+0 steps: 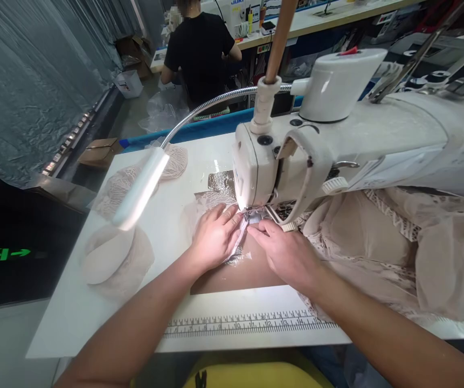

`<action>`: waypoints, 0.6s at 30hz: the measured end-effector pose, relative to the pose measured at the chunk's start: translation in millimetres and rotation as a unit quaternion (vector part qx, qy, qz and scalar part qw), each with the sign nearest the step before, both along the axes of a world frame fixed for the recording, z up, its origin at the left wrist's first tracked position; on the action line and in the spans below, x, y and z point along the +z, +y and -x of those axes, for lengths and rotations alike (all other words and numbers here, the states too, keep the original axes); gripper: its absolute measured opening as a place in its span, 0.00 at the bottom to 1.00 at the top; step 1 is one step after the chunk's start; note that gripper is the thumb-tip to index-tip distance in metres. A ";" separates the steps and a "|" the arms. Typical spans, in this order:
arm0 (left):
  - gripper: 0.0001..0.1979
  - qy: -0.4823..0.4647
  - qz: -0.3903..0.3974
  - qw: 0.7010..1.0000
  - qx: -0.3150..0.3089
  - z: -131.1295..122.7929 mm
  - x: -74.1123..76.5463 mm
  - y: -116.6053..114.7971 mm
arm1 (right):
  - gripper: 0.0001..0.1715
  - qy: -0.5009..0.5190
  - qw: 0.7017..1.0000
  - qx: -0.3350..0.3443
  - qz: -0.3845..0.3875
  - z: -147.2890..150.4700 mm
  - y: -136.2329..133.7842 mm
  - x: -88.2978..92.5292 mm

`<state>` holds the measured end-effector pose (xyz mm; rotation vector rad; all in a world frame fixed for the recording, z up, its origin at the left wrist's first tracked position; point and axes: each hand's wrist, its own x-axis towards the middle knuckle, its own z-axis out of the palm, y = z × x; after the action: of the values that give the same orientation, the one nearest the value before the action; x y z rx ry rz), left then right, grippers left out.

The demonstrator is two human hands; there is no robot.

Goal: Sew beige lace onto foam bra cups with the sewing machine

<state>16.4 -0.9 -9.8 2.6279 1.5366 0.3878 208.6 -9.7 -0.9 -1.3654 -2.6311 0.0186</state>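
A white sewing machine (251, 167) stands over the work, its needle area brightly lit. Under its presser foot lies a thin pale lace fabric (211, 200), with a whitish edge running toward me. My left hand (217, 237) is on this fabric just left of the foot, fingers bent over it and close together. From the right, my right hand (290, 250) reaches in with thumb and forefinger closed at the fabric's edge. The exact grip of its fingertips is partly hidden. A brown plate (240, 277) lies beneath both hands.
Beige lace-trimmed garments (353, 226) pile up right of the machine. Round lace pieces (118, 188) and pale cup pieces (112, 256) lie on the left of the white table (167, 237). A lamp (143, 188) hangs over them. A ruler strip (248, 325) runs along the front. Another person (199, 51) sits beyond.
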 end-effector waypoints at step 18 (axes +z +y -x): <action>0.16 -0.178 0.167 0.955 -0.167 18.0 46.4 -65.5 | 0.17 0.215 0.969 0.120 0.036 -12.6 1.5 2.3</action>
<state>-1.6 -66.4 36.6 2.3303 0.9333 0.4895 221.2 -8.2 1.4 -0.9212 -2.4191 0.3987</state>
